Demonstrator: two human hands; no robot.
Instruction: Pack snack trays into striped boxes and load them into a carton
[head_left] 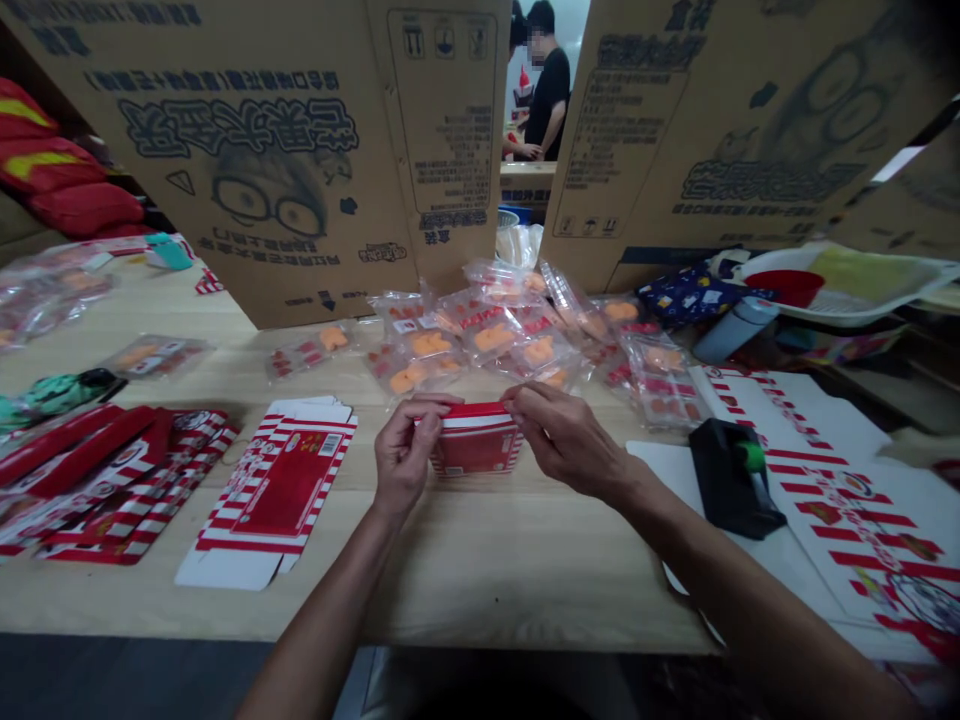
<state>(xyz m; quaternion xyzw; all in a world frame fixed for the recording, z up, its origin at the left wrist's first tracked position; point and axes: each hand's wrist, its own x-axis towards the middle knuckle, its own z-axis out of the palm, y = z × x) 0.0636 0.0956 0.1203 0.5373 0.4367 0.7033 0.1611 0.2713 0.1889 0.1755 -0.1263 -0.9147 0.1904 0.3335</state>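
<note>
A small red-and-white striped carton [477, 450] stands upright on the wooden table, held at its top edge from both sides. My left hand [409, 445] pinches the top left corner, fingers closed. My right hand [562, 435] grips the top right corner, its fingers closed as well. The carton's red top edge shows between the two hands. Left of it lies a flattened striped carton [289, 480] with a barcode. Behind the hands is a heap of clear packets [491, 340] with orange and red pieces inside.
A black tape dispenser [735, 480] sits to the right, near flat striped cartons [840, 500]. More folded striped packaging [142, 480] lies at left. Large cardboard boxes [300, 170] wall the back. A bottle [735, 330] and white basin [885, 285] are far right. A person [547, 90] stands beyond.
</note>
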